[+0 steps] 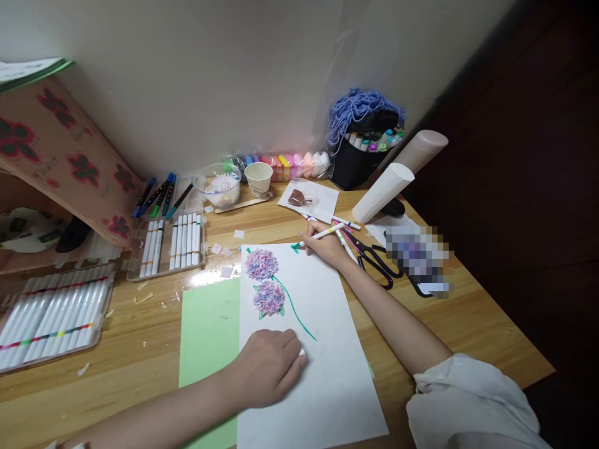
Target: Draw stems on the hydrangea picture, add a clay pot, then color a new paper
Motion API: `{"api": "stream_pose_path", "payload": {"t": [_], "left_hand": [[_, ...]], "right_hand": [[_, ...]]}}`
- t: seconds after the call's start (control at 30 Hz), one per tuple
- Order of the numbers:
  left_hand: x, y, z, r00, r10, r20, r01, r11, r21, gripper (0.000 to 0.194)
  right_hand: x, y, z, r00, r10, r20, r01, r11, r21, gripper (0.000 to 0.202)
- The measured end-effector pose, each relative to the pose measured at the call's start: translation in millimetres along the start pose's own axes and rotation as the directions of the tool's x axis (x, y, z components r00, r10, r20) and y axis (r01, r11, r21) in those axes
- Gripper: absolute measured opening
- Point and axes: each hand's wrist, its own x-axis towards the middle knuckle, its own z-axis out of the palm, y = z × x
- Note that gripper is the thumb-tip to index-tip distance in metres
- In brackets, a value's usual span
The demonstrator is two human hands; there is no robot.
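A white marker [330,231] is in my right hand [324,244], whose fingers are closed round it near the tip. That tip meets a small green mark by the top edge of a white sheet of paper [327,374]. Two pink and purple flower heads [262,264] made of small crumpled pieces sit on the sheet's left side, with drawn green leaves and a curved green line running down. My left hand [269,365] rests lower on the paper, fingers curled in. A bit of something white shows between its thumb and finger; what it is I cannot make out.
Green paper [208,337] lies under the sheet. Marker cases [166,271] stand to the left, with paper scraps around. Scissors [377,259], a blurred phone [416,262] and white tubes [384,193] are on the right. A bowl [219,187], paper cup [258,179] and black pen bag [358,165] line the wall.
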Motion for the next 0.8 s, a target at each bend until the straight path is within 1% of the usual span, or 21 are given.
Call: {"api": "stream_pose_path", "payload": {"t": [0.23, 0.43, 0.6, 0.8], "left_hand": [[0.5, 0.1, -0.4, 1.0, 0.0, -0.003, 0.0, 1.0, 0.005, 0.026], [-0.6, 0.0, -1.3, 1.0, -0.004, 0.007, 0.004, 1.0, 0.01, 0.027], [-0.4, -0.4, -0.8, 1.0, -0.005, 0.011, 0.005, 1.0, 0.002, 0.027], [0.3, 0.2, -0.5, 1.0, -0.003, -0.004, 0.003, 1.0, -0.008, 0.027]], "right_hand": [[0.1, 0.1, -1.8, 0.999, 0.023, 0.033, -0.024, 0.999, 0.022, 0.024], [0.1, -0.4, -0.6, 1.0, 0.019, -0.004, -0.019, 1.0, 0.025, 0.023], [0.7, 0.0, -1.5, 0.999, 0.027, 0.024, -0.028, 0.999, 0.037, 0.023], [0.7, 1.1, -1.2, 1.0, 0.021, 0.022, -0.023, 0.998, 0.051, 0.02]]}}
